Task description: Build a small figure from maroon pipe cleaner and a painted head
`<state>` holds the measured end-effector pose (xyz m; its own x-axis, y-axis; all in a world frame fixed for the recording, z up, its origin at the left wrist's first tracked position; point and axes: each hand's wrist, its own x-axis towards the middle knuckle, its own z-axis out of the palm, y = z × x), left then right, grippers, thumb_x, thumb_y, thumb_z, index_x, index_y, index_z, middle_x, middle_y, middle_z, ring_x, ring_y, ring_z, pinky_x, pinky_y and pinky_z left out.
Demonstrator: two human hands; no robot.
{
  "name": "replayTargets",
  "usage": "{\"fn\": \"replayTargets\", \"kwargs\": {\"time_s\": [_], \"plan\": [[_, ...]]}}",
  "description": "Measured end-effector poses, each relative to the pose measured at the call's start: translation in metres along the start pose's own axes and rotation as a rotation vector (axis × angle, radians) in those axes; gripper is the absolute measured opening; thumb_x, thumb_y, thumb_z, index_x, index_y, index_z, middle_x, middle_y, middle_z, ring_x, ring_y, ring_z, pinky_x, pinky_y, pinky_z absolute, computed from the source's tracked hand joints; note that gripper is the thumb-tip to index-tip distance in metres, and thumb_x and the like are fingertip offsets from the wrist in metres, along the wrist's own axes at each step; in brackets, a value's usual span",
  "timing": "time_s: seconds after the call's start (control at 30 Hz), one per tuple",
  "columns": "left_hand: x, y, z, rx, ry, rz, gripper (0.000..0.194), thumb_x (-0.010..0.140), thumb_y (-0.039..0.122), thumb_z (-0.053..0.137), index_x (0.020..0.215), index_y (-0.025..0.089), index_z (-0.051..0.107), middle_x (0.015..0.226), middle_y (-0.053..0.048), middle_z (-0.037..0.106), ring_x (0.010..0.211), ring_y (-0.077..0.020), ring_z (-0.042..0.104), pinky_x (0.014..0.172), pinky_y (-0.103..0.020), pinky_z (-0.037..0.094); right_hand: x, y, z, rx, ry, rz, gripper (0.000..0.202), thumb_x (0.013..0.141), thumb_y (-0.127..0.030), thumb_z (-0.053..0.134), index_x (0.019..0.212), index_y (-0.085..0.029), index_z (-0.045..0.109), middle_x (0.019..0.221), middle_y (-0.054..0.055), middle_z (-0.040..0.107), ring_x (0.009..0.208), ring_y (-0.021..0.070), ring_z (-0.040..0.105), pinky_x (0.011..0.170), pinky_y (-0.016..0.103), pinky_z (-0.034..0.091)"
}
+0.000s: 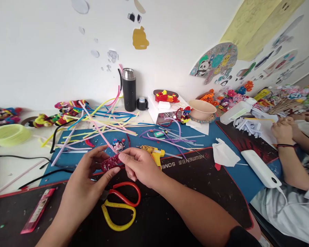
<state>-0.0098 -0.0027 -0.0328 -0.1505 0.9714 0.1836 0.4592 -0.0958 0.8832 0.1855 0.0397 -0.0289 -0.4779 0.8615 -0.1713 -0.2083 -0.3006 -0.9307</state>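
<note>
My left hand [89,176] curls around a dark red, speckled piece [110,162], gripping it between thumb and fingers. My right hand [139,166] is closed in a pinch at the piece's right end, where the lower end of a long pink pipe cleaner [103,137] meets the fingertips. Just behind the hands is a small doll head [118,145] with a painted face and blue trim. Below them, scissors [123,206] with one red and one yellow handle lie on the black mat, blades partly hidden by my left hand. A yellow glue gun [156,153] lies behind my right hand.
Loose pipe cleaners [110,120] cover the back left. A black flask [129,91] and beige bowl [203,109] stand along the wall. At left lies a pink packet [38,211]. On the right are a white power bank [260,168], crumpled tissue [225,152] and another person's hands [283,130].
</note>
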Motion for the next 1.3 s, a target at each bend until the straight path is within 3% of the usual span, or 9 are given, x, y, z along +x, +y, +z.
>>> {"fn": "replayTargets", "kwargs": {"time_s": [0.1, 0.23, 0.53, 0.77, 1.0, 1.13, 1.3], "plan": [[0.003, 0.002, -0.002, -0.099, -0.042, -0.09, 0.064, 0.085, 0.066, 0.087, 0.137, 0.031, 0.073, 0.113, -0.006, 0.082, 0.101, -0.0322, 0.082, 0.083, -0.041, 0.07, 0.001, -0.002, 0.001, 0.053, 0.024, 0.006, 0.056, 0.09, -0.075, 0.085, 0.099, -0.022, 0.065, 0.05, -0.014, 0.046, 0.04, 0.0088, 0.037, 0.044, 0.026, 0.03], [0.006, 0.007, -0.005, -0.173, -0.093, -0.223, 0.06, 0.083, 0.078, 0.085, 0.113, 0.027, 0.08, 0.094, -0.006, 0.085, 0.074, -0.029, 0.08, 0.067, -0.04, 0.07, 0.002, -0.001, 0.001, 0.087, 0.045, 0.005, 0.055, 0.087, -0.071, 0.088, 0.1, -0.022, 0.066, 0.051, -0.014, 0.044, 0.041, 0.0083, 0.035, 0.045, 0.026, 0.03], [0.008, 0.007, -0.008, -0.375, -0.106, -0.324, 0.054, 0.07, 0.074, 0.098, 0.091, 0.026, 0.085, 0.077, -0.004, 0.082, 0.065, -0.0261, 0.076, 0.063, -0.038, 0.066, 0.0, -0.001, 0.004, 0.104, -0.013, 0.012, 0.056, 0.087, -0.07, 0.09, 0.103, -0.023, 0.064, 0.049, -0.016, 0.043, 0.039, 0.0075, 0.031, 0.043, 0.026, 0.027], [0.008, 0.007, -0.003, -0.347, -0.057, -0.311, 0.053, 0.076, 0.072, 0.096, 0.097, 0.025, 0.085, 0.081, -0.003, 0.081, 0.067, -0.0229, 0.072, 0.065, -0.035, 0.063, 0.003, 0.004, 0.005, 0.161, -0.009, 0.029, 0.054, 0.089, -0.069, 0.089, 0.104, -0.024, 0.062, 0.05, -0.016, 0.044, 0.039, 0.0079, 0.03, 0.043, 0.025, 0.026], [0.004, 0.008, -0.006, -0.266, -0.059, -0.264, 0.055, 0.077, 0.075, 0.093, 0.099, 0.026, 0.083, 0.086, -0.004, 0.084, 0.073, -0.0252, 0.074, 0.067, -0.035, 0.064, -0.001, -0.001, 0.0, 0.16, -0.053, 0.056, 0.06, 0.094, -0.079, 0.079, 0.103, -0.023, 0.06, 0.055, -0.011, 0.054, 0.04, 0.0091, 0.043, 0.042, 0.025, 0.021], [0.002, 0.011, -0.004, -0.255, -0.086, -0.277, 0.057, 0.076, 0.076, 0.093, 0.103, 0.027, 0.084, 0.097, -0.006, 0.088, 0.084, -0.0289, 0.079, 0.076, -0.037, 0.066, 0.0, 0.0, 0.002, 0.173, -0.041, 0.052, 0.059, 0.091, -0.076, 0.084, 0.095, -0.024, 0.056, 0.05, -0.013, 0.048, 0.039, 0.0085, 0.04, 0.043, 0.024, 0.023], [0.003, 0.014, 0.0, -0.289, -0.12, -0.293, 0.06, 0.072, 0.079, 0.093, 0.095, 0.025, 0.083, 0.085, -0.005, 0.083, 0.068, -0.0243, 0.072, 0.066, -0.035, 0.063, 0.001, 0.004, 0.004, 0.184, -0.001, 0.038, 0.061, 0.087, -0.076, 0.087, 0.09, -0.025, 0.054, 0.049, -0.015, 0.04, 0.039, 0.0076, 0.033, 0.043, 0.024, 0.025]]}}
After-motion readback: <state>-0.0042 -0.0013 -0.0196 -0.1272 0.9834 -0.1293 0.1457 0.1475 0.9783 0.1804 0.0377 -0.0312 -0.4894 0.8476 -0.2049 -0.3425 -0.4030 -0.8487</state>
